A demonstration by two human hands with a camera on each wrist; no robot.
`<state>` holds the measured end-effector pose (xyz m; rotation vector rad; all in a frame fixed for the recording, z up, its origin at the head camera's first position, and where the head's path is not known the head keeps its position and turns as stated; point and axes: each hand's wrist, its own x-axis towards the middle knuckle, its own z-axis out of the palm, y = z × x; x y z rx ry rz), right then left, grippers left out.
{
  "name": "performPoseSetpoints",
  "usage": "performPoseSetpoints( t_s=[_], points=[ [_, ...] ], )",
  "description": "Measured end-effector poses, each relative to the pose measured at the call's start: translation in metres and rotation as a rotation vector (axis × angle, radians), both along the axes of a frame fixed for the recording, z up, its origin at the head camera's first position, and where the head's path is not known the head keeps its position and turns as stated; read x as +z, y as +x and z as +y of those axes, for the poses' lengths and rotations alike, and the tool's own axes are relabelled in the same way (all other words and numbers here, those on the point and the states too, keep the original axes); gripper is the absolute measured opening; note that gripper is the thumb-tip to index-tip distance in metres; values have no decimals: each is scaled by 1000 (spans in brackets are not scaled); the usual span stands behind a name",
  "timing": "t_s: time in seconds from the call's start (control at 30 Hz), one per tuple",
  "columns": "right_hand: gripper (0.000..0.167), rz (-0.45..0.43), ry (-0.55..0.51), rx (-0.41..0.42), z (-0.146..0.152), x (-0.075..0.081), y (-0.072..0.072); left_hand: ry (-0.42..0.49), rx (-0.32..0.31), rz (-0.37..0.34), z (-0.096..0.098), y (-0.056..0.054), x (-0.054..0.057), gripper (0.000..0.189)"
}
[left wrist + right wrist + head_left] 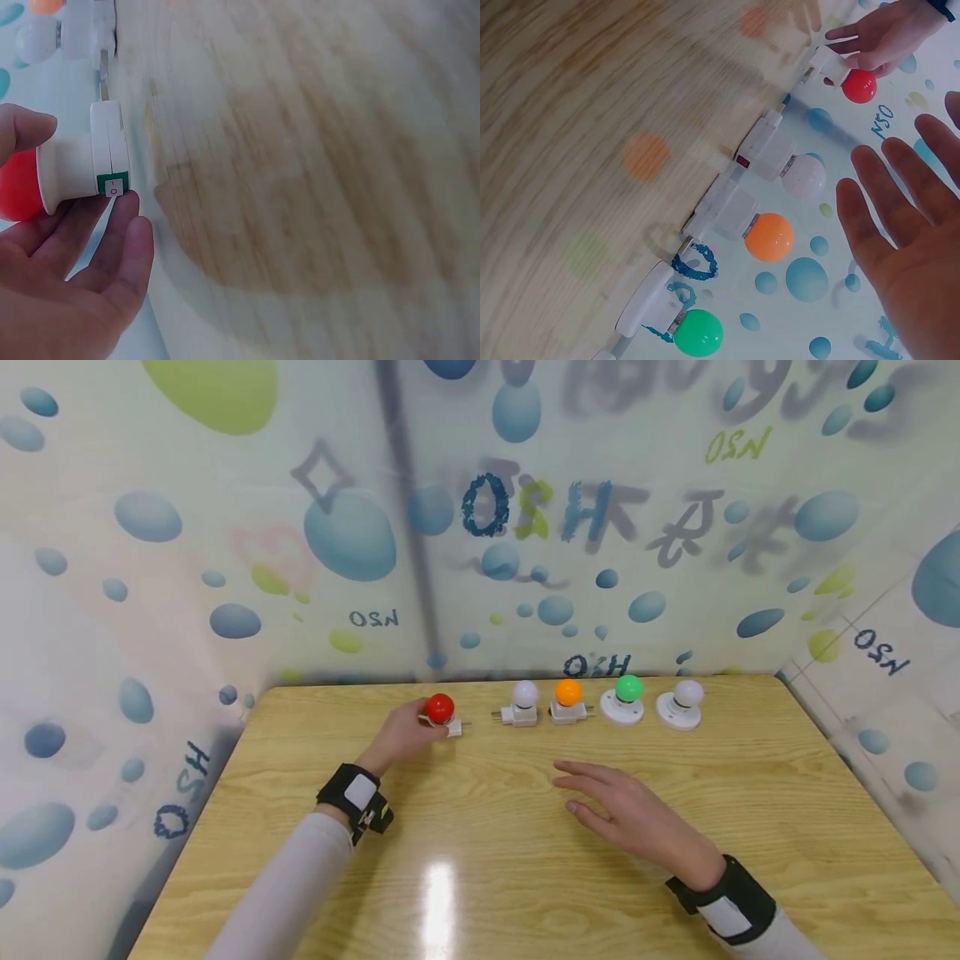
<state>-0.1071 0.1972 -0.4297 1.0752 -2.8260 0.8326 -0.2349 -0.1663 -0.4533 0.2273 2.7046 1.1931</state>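
Observation:
At the left of the row, my left hand [401,733] holds a red light bulb [439,708] fitted in a white plug-in lamp holder [71,169]. In the left wrist view the thumb is at one side near the bulb, and the fingers lie along the other. A small green-framed switch [113,186] shows on the holder's base, and its plug prongs point toward the other lamps. My right hand [637,814] hovers over the table with fingers spread and nothing in it, in front of the orange bulb [568,692] and the green bulb [628,687].
Along the back of the wooden table [495,827] stand a white bulb [525,693] and the orange one, both in plug-in holders. Further right, the green bulb and another white bulb [687,693] sit on round white bases. A patterned curtain [480,593] hangs close behind.

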Motion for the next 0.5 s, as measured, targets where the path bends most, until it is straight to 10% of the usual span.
performPoseSetpoints(
  t_s=[0.5],
  points=[
    [35, 5, 17, 27, -5, 2, 0, -30, 12, -57, 0, -9, 2, 54]
  ],
)
